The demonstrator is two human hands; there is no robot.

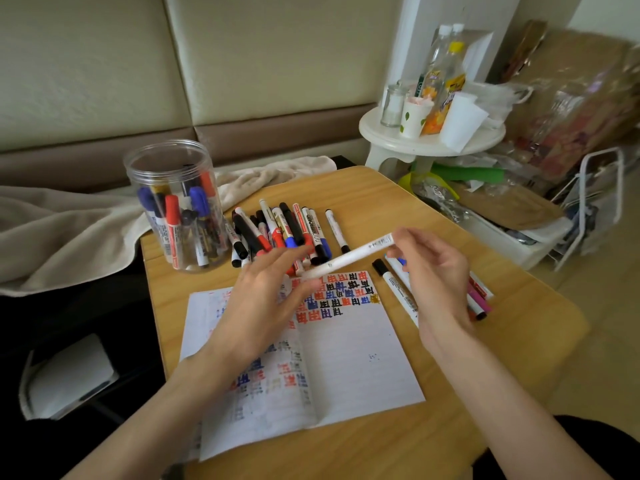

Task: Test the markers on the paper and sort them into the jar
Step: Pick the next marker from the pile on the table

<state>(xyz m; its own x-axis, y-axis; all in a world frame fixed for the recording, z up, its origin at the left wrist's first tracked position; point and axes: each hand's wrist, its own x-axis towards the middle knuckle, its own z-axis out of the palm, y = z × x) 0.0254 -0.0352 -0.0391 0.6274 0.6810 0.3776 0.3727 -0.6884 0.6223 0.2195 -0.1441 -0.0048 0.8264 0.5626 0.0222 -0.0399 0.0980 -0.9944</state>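
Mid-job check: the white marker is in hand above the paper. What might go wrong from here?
1. The right hand grips the white marker over loose markers near the right edge of the table; a wrist sweep may roll them off.
2. The jar stands close to the table's left edge, so a hurried drop could tip it.
3. The left hand is blurred at the marker's end; a yanked cap might smear the paper.

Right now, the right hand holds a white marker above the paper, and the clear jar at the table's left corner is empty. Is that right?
Not quite. The jar is not empty: the head view shows red, blue and black markers standing inside it. The rest holds: the right hand holds the white marker above the paper.
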